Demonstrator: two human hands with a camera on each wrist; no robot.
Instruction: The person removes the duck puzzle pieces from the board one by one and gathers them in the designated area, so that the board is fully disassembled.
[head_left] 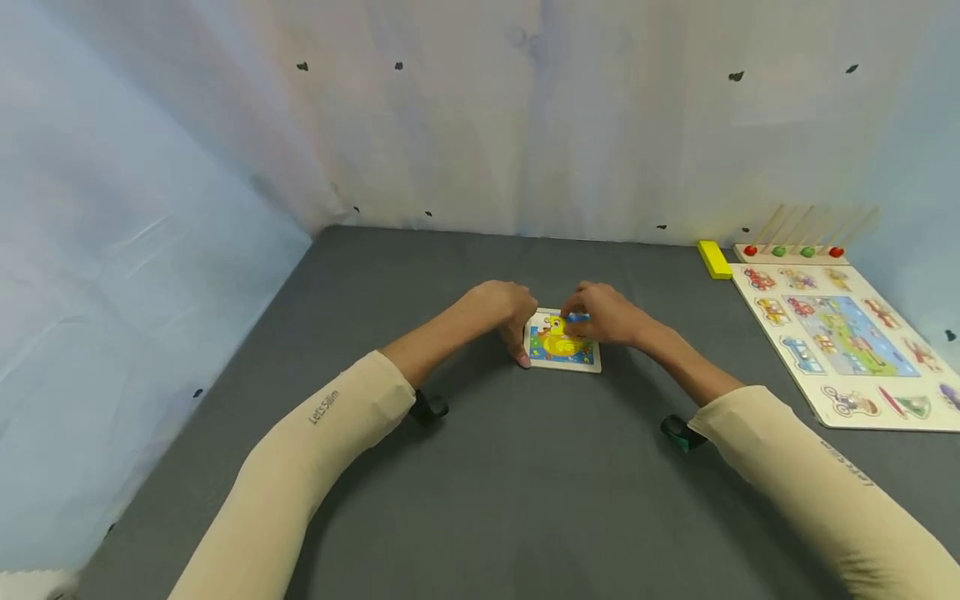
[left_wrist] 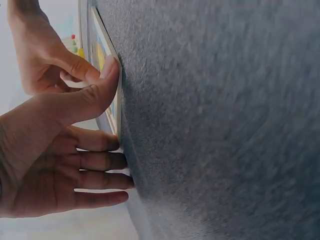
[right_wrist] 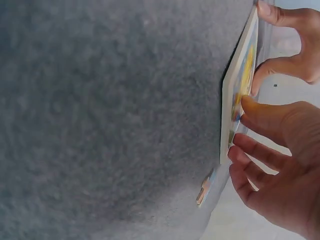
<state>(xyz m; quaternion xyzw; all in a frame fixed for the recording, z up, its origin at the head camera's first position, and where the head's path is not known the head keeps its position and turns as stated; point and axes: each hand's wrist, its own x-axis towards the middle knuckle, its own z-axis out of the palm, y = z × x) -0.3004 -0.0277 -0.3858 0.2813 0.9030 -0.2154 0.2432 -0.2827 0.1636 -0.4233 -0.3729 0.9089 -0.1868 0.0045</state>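
Note:
A small square wooden jigsaw puzzle [head_left: 562, 364] with a yellow duck picture lies on the grey table, its picture partly covered by fingers. My left hand [head_left: 506, 310] grips its left side, thumb on the near left corner and index finger at the far edge. The other fingers of that hand extend past the board in the left wrist view. Over the upper right of the picture, my right hand [head_left: 606, 315] pinches a bluish puzzle piece [head_left: 577, 317] between thumb and index finger, close against the board. Its remaining fingers bend by the board's right edge in the right wrist view.
At the right lies a large picture puzzle board [head_left: 802, 367] with vehicles and toys. Behind it stands a wooden base [head_left: 793, 259] with upright sticks and red and green beads. A yellow block [head_left: 715, 260] sits beside them. Pale sheeting [head_left: 480, 125] hangs behind the table.

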